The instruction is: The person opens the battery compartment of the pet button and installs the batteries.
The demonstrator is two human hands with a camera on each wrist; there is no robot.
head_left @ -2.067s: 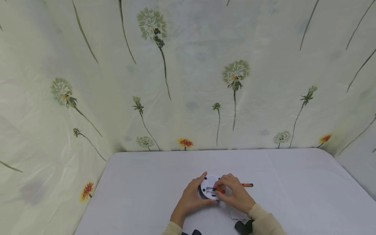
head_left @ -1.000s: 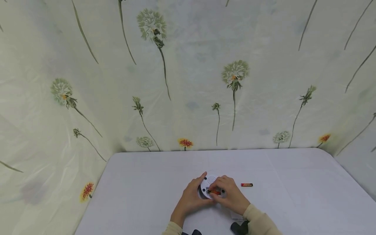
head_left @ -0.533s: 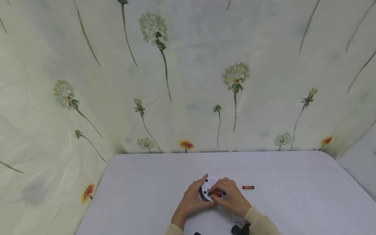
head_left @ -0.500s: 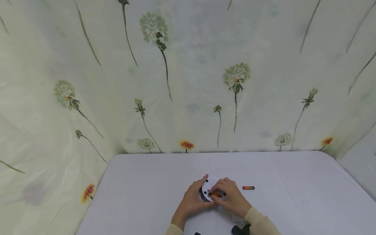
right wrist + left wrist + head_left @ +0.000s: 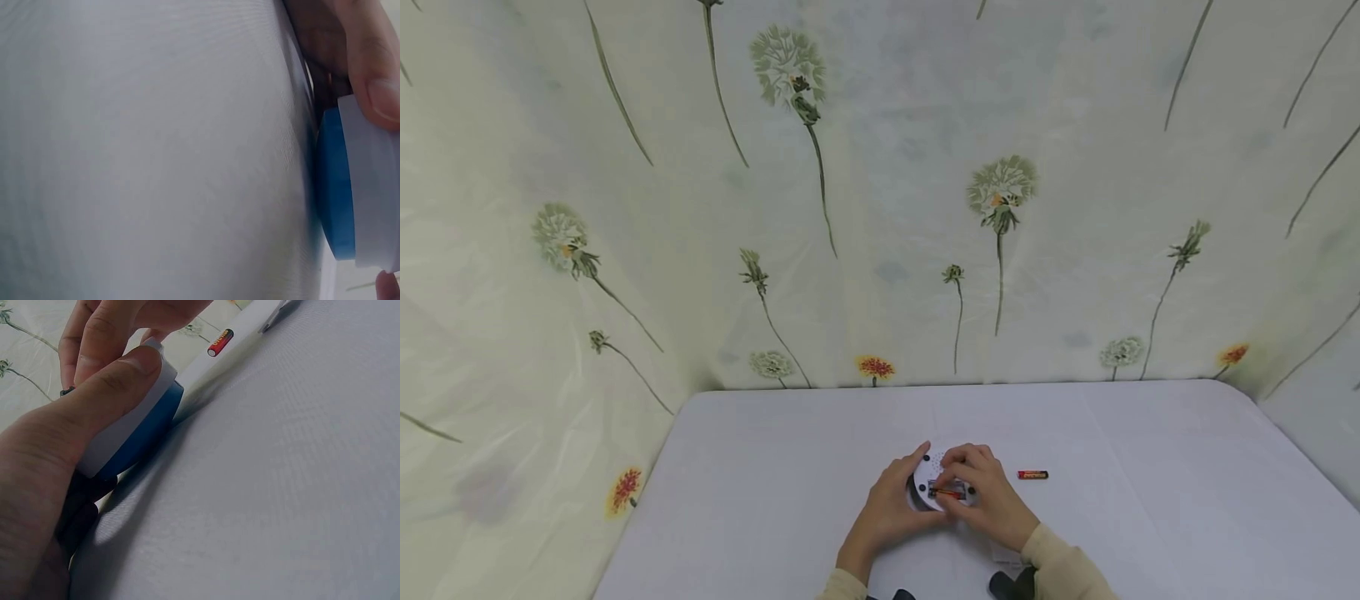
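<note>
A round white device [image 5: 921,473] with a blue lower body [image 5: 147,428] lies on the table, its face with small holes and a battery slot turned up. My left hand [image 5: 891,504] grips it round the left side, thumb along the near edge; the left thumb [image 5: 375,75] shows on its rim in the right wrist view. My right hand [image 5: 992,500] pinches a red-and-black battery [image 5: 950,493] that lies at the slot; whether it is fully seated I cannot tell. The right fingers partly cover the slot.
A second red-and-black battery [image 5: 1033,474] lies on the white tablecloth [image 5: 775,467] right of the device. A flat white piece [image 5: 1009,557] lies near the right wrist, partly hidden. A dark object [image 5: 1011,583] sits by the right sleeve. A flowered curtain [image 5: 880,208] hangs behind.
The right hand has moved left with the battery, bringing it from over the slot down along it. Its upper fingers have lifted slightly since half a second ago. The left hand keeps its hold.
</note>
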